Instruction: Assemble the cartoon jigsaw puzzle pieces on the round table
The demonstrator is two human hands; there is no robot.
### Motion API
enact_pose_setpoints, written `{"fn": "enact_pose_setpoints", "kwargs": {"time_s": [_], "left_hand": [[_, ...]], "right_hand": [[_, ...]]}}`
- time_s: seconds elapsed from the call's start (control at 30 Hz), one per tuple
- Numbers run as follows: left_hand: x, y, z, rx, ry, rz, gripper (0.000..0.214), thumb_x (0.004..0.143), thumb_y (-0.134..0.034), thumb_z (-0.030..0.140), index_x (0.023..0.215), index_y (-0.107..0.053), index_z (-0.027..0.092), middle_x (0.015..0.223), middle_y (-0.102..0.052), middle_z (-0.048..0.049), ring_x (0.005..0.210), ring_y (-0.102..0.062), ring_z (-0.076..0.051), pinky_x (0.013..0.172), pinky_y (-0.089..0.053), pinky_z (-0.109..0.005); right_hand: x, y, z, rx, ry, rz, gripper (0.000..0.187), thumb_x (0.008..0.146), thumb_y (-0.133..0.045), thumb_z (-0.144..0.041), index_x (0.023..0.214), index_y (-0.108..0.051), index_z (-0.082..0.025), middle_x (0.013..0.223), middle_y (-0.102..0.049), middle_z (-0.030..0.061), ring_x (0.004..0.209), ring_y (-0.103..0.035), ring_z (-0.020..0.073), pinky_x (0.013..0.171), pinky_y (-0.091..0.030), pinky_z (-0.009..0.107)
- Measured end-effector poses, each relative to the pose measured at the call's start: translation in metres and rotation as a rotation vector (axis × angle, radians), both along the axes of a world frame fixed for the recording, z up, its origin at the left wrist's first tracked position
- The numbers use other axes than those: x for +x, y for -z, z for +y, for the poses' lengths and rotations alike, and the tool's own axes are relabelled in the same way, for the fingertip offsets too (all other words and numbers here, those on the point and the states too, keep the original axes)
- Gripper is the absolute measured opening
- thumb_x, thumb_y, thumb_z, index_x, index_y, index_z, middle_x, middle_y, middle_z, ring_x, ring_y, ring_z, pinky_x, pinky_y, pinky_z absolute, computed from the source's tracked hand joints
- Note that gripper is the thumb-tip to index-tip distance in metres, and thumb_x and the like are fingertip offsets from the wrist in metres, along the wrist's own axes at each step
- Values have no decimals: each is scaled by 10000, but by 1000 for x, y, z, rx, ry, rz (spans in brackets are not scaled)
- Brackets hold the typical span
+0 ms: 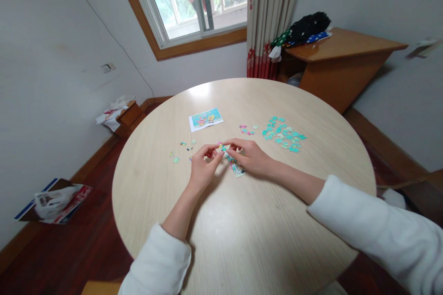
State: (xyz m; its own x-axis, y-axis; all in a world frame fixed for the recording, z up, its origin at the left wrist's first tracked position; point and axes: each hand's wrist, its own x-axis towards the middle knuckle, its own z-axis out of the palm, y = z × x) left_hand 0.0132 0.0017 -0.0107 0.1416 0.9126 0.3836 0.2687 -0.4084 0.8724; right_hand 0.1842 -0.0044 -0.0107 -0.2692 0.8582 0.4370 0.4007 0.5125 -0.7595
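Note:
My left hand (203, 167) and my right hand (249, 156) meet at the middle of a round pale wooden table (242, 230). Both pinch with thumb and forefinger at a small joined cluster of jigsaw pieces (235, 166), teal and pink, which reaches from my fingertips down under my right hand. A pile of loose teal puzzle pieces (284, 134) lies to the right of my right hand. A few pink pieces (247, 129) lie just beyond it. Several scattered pieces (182, 150) lie left of my left hand. A small cartoon reference picture (206, 119) lies further back.
A window (197, 0) and a curtain (270, 18) stand behind the table. A wooden desk (339, 60) with dark cloth on it is at the back right. A plastic bag on a box (53, 200) lies on the red floor at left.

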Motion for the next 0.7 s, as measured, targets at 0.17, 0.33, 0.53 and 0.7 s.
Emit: {"fn": "enact_pose_setpoints", "kwargs": {"time_s": [0.17,0.33,0.53,0.7], "left_hand": [[0,0,0,4,1,-7,214,734,-673,342,840,-685,156,658,-624,-7,611,-528,-121,606,-437,-252],[1,-1,0,14,-2,-17,205,731,-672,335,834,-685,159,657,-622,-8,603,-527,-120,596,-434,-250],[1,0,-1,23,0,-21,196,731,-674,325,833,-682,158,648,-613,-3,594,-522,-117,590,-434,-247],[1,0,0,22,1,-14,205,735,-674,334,837,-681,156,660,-621,-8,597,-527,-117,595,-437,-247]], "right_hand": [[0,1,1,-4,-8,-4,286,887,-498,-271,1081,-670,-151,809,-694,49,707,-602,131,685,-456,263],[0,0,0,-14,-6,7,287,886,-497,-268,1084,-668,-151,804,-690,47,695,-595,130,679,-455,264],[0,-1,-1,-21,-10,15,290,883,-497,-267,1079,-668,-138,803,-687,50,689,-589,126,665,-453,257],[0,-1,-1,-20,-9,19,283,884,-502,-271,1073,-673,-149,799,-687,46,693,-592,126,667,-452,256]]}}
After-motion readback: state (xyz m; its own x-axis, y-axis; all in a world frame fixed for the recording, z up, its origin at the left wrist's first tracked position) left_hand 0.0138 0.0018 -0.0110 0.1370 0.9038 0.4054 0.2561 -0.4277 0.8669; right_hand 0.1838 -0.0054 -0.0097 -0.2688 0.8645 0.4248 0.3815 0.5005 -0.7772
